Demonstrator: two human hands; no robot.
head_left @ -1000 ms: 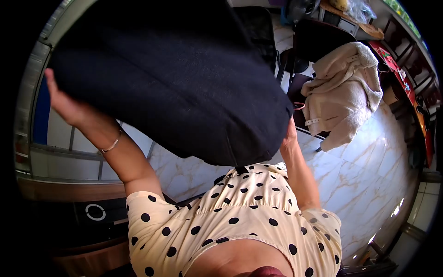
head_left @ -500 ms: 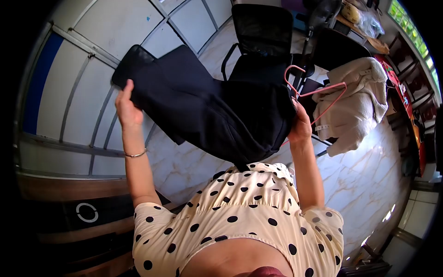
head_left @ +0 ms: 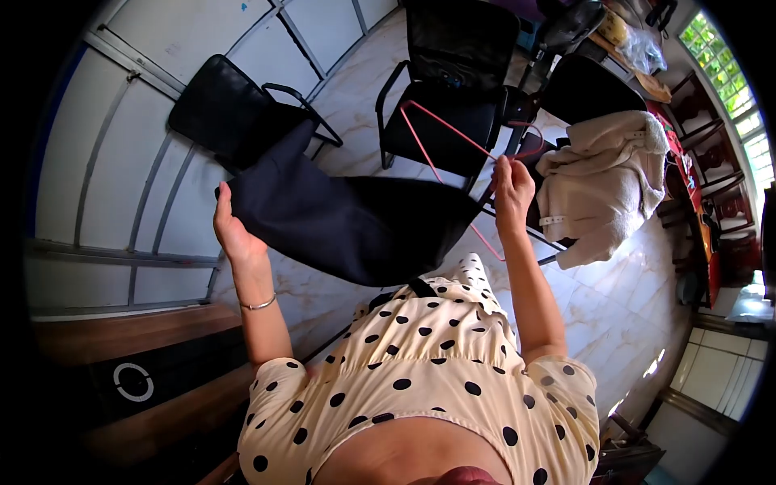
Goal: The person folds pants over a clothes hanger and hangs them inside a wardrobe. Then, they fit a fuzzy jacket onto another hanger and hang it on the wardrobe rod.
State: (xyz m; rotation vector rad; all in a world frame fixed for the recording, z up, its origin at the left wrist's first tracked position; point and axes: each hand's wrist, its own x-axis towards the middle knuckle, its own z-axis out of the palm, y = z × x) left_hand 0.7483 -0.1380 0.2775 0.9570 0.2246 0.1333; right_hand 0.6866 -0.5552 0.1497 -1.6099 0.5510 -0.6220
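Observation:
A black garment (head_left: pixel 347 218) hangs between my two hands in front of my dotted top. My left hand (head_left: pixel 236 226) is at its left end, palm against the cloth, with some fingers hidden behind it. In my right hand (head_left: pixel 511 190) the fingers are closed round a pink hanger (head_left: pixel 440 121), near its hook, beside the garment's right end. The hanger's lower part passes behind the cloth. Whether this hand also grips the cloth is unclear.
A cream fleecy jacket (head_left: pixel 602 186) lies over a chair on the right. Black chairs stand ahead (head_left: pixel 461 48) and to the left (head_left: pixel 214 101). Behind them is a fan (head_left: pixel 570 28). A wooden surface (head_left: pixel 137 339) lies at lower left; red furniture lines the right.
The garment has come down from high in view and bunched lower. The pink hanger has come into fuller view and shifted left, now held in my right hand.

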